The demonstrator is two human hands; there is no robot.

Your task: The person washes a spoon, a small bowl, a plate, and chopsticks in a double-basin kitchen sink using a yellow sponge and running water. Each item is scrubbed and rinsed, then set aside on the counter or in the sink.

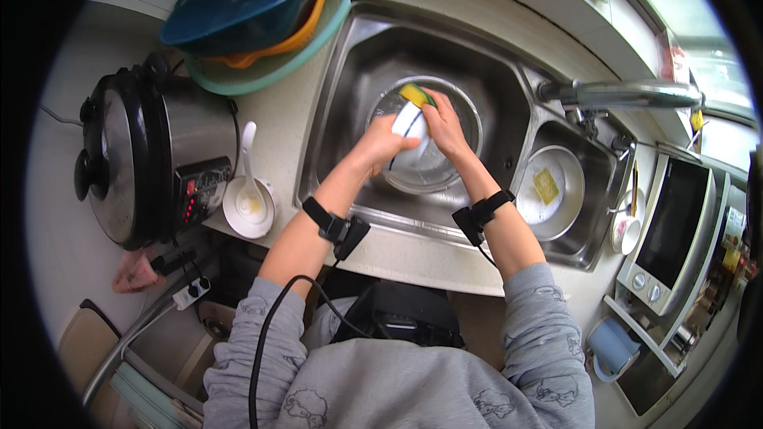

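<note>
Over the large basin of a stainless steel sink [357, 59], my left hand [384, 142] grips a white bowl with a dark blue stripe [411, 125], tilted on its side. My right hand [444, 122] presses a yellow and green sponge [416, 95] against the bowl's upper edge. Below both hands, a round basin [471, 161] stands in the sink with what looks like water in it. In the smaller sink basin on the right lies a metal bowl [575, 190] that holds a yellow scouring pad [545, 186].
Left of the sink stand an electric pressure cooker [197, 107] and a white bowl [229, 205] with a white spoon [248, 143]. Nested plastic basins [250, 6] lean at the upper left. A faucet [632, 95] juts out at the right, near a microwave [667, 226].
</note>
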